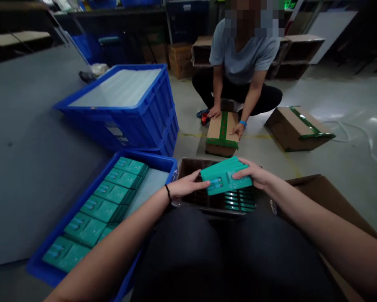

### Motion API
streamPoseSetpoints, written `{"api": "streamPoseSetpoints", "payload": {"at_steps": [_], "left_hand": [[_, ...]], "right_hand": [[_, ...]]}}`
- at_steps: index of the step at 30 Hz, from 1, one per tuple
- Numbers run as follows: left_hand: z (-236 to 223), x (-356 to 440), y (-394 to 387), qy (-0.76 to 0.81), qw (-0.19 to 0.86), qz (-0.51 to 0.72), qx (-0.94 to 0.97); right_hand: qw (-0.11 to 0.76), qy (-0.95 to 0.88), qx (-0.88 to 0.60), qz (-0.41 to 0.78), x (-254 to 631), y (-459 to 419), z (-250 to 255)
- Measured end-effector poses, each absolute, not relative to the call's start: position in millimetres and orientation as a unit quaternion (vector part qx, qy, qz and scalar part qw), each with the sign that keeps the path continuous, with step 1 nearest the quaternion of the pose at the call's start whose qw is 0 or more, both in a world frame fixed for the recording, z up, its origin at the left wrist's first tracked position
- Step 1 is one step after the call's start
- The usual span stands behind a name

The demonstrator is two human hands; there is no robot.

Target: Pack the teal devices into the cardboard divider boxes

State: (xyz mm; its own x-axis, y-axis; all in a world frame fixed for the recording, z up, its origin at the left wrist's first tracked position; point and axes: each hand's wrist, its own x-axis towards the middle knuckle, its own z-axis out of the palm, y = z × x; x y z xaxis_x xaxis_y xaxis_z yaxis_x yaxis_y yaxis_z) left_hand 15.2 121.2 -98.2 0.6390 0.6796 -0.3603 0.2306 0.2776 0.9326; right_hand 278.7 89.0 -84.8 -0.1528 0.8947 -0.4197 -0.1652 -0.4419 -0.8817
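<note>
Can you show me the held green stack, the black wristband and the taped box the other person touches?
Green stack (225, 177): head view, front face.
Black wristband (167, 193): head view, visible band.
Taped box (223, 131): head view, green tape.

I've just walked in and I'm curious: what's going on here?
A person holds a stack of green pieces between the left hand and right hand, above an open box where more green items show. At left, a blue crate holds further green stacks. Opposite, a co-worker crouches, both hands on a taped carton.
</note>
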Motion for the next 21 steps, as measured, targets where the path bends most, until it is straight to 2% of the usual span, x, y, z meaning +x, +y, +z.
{"api": "streamPoseSetpoints", "payload": {"at_steps": [4, 7, 10, 21], "left_hand": [[-161, -14, 119, 0.364, 0.656, -0.038, 0.660], [-187, -23, 113, 0.295, 0.659, -0.119, 0.681], [-194, -26, 113, 0.280, 0.644, -0.099, 0.705], [-191, -25, 114, 0.274, 0.598, -0.146, 0.738]], "right_hand": [[0.278, -0.468, -0.614, 0.571, 301, 96, -110], [0.163, -0.592, -0.655, 0.440, 299, 99, -120], [0.086, -0.658, -0.644, 0.379, 286, 102, -124], [-0.009, -0.701, -0.632, 0.332, 264, 128, -141]]}}
